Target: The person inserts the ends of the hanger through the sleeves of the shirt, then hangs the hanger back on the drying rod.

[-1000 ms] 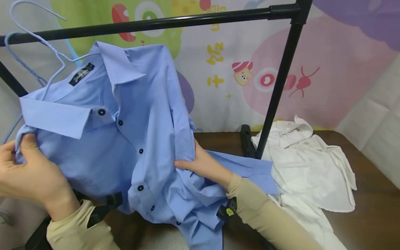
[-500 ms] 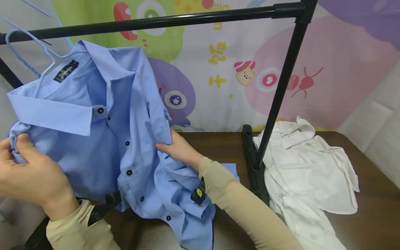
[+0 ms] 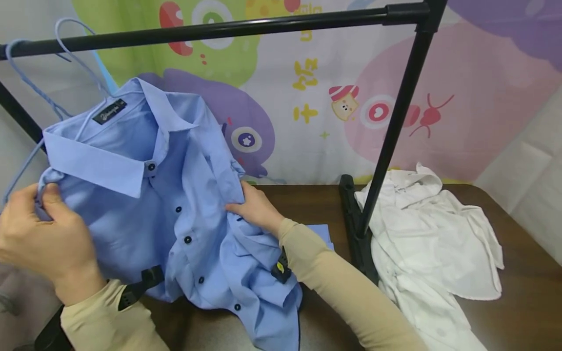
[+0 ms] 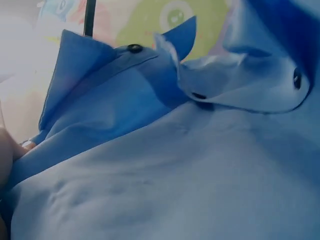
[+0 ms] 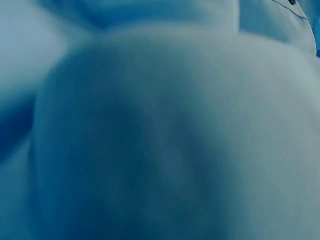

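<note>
A light blue button-up shirt (image 3: 175, 180) with dark buttons hangs at a tilt, its collar at the upper left. A pale blue hanger (image 3: 90, 73) pokes out of the collar, its hook beside the rack's bar. My left hand (image 3: 57, 239) pinches the shirt's shoulder at the left, thumb in front. My right hand (image 3: 255, 207) grips the sleeve side of the shirt, thumb in front and other fingers hidden behind cloth. In the left wrist view, the shirt front (image 4: 150, 165) and collar fill most of the picture. Blurred blue cloth (image 5: 165, 135) covers the right wrist view.
A black rack bar (image 3: 246, 30) crosses above, with its post (image 3: 395, 117) on the right. Another pale blue hanger (image 3: 32, 85) hooks over the bar at left. A crumpled white shirt (image 3: 439, 243) lies on the brown table (image 3: 527, 292). Behind hangs a cartoon-printed curtain (image 3: 325, 161).
My right hand has moved left, drawing the blue sleeve away from the white shirt. The blue collar and its hanger shifted left, then back right and lower. My left hand keeps its pinch.
</note>
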The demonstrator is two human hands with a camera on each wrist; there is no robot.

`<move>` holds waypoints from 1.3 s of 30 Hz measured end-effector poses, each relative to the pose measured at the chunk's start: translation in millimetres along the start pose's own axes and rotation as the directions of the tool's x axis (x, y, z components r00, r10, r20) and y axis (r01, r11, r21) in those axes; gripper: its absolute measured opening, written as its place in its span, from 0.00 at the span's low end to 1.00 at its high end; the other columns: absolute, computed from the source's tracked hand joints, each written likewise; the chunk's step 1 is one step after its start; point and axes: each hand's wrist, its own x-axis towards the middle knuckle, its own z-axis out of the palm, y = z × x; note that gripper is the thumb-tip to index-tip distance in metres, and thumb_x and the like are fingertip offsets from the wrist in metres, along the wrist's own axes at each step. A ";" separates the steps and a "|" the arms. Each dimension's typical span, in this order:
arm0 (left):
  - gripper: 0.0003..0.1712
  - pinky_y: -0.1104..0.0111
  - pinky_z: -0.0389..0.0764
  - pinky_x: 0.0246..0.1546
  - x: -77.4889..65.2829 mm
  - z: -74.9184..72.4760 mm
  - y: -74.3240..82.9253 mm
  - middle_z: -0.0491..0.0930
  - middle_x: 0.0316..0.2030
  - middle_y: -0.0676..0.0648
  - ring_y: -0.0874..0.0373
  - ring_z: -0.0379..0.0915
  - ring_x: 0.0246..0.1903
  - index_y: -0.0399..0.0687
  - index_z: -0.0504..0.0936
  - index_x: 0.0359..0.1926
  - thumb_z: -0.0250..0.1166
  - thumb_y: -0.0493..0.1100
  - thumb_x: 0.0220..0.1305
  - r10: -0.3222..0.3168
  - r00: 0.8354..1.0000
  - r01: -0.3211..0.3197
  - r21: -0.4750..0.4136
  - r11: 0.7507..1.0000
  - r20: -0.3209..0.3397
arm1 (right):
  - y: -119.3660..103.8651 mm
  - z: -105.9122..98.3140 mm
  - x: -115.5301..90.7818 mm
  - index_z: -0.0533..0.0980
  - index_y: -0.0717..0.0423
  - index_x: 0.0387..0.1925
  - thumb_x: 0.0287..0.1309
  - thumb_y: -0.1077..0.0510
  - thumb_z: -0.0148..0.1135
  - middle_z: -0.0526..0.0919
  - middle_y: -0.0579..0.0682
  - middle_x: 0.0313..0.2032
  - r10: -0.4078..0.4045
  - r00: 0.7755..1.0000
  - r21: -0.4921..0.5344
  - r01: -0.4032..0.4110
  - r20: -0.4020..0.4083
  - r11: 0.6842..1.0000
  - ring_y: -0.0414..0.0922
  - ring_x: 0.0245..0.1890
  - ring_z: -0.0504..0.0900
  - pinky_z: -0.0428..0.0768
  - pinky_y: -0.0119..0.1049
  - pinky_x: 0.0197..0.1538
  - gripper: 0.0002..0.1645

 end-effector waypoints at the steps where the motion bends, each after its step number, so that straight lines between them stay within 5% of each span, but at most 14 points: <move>1: 0.26 0.53 0.64 0.48 1.3 -0.6 -2.1 0.80 0.37 0.37 0.41 0.73 0.43 0.41 0.82 0.39 0.52 0.58 0.62 -0.001 1.000 0.001 0.002 1.000 0.012 | 0.4 0.1 0.8 0.60 0.56 0.62 0.56 0.53 0.60 0.72 0.54 0.57 -0.008 1.000 -0.026 0.008 -0.002 1.000 0.48 0.55 0.72 0.69 0.39 0.58 0.34; 7: 0.23 0.51 0.65 0.47 6.4 -5.8 -16.6 0.78 0.42 0.36 0.41 0.72 0.46 0.40 0.79 0.44 0.50 0.54 0.64 -0.057 0.991 0.055 0.024 0.998 0.120 | 5.8 -0.6 7.0 0.63 0.56 0.60 0.57 0.53 0.60 0.74 0.54 0.55 -0.020 1.000 -0.156 0.020 -0.001 0.988 0.48 0.54 0.74 0.71 0.38 0.56 0.30; 13: 0.25 0.51 0.63 0.52 8.8 -10.2 -31.1 0.76 0.48 0.39 0.44 0.68 0.53 0.48 0.78 0.49 0.49 0.60 0.64 -0.246 0.950 0.229 0.104 0.968 0.195 | 15.9 -2.8 12.2 0.66 0.56 0.56 0.55 0.50 0.61 0.76 0.54 0.52 -0.001 1.000 -0.259 0.008 0.029 0.966 0.49 0.52 0.75 0.71 0.39 0.54 0.29; 20: 0.27 0.49 0.62 0.51 9.0 -9.8 -32.4 0.76 0.48 0.39 0.41 0.68 0.52 0.46 0.78 0.49 0.48 0.60 0.64 -0.260 0.944 0.237 0.134 0.962 0.201 | 29.9 -3.4 14.3 0.65 0.60 0.58 0.54 0.47 0.61 0.75 0.55 0.53 0.092 0.994 -0.283 -0.072 0.058 0.956 0.49 0.53 0.74 0.71 0.39 0.55 0.35; 28: 0.24 0.50 0.61 0.53 9.0 -14.0 -24.3 0.74 0.51 0.38 0.39 0.66 0.53 0.48 0.74 0.54 0.47 0.55 0.65 -0.337 0.912 0.305 0.164 0.938 0.234 | 41.5 -12.1 7.1 0.66 0.62 0.56 0.55 0.46 0.59 0.76 0.56 0.50 0.119 0.990 -0.230 -0.098 0.077 0.968 0.49 0.49 0.75 0.72 0.41 0.53 0.33; 31: 0.22 0.52 0.61 0.56 9.0 -15.6 -20.0 0.72 0.53 0.39 0.43 0.65 0.55 0.52 0.71 0.57 0.44 0.52 0.66 -0.342 0.914 0.310 0.166 0.936 0.217 | 39.7 -17.6 3.6 0.67 0.61 0.55 0.57 0.46 0.58 0.78 0.55 0.46 0.107 0.992 -0.229 -0.087 0.072 0.969 0.48 0.45 0.77 0.73 0.40 0.50 0.31; 36: 0.27 0.52 0.58 0.59 7.0 -19.3 -7.0 0.69 0.54 0.33 0.37 0.62 0.56 0.39 0.69 0.57 0.38 0.51 0.68 -0.347 0.923 0.323 0.157 0.933 0.163 | 39.3 -22.0 -5.1 0.67 0.62 0.55 0.61 0.47 0.53 0.78 0.55 0.45 0.087 0.993 -0.248 -0.064 0.082 0.967 0.47 0.45 0.76 0.73 0.40 0.51 0.28; 39: 0.29 0.59 0.58 0.61 3.9 -22.0 3.5 0.69 0.56 0.37 0.43 0.61 0.59 0.37 0.69 0.58 0.39 0.53 0.68 -0.307 0.948 0.299 0.088 0.950 0.087 | 40.8 -24.6 -12.0 0.68 0.61 0.55 0.62 0.47 0.51 0.77 0.54 0.47 0.087 0.992 -0.239 -0.063 0.090 0.969 0.46 0.46 0.76 0.73 0.40 0.52 0.26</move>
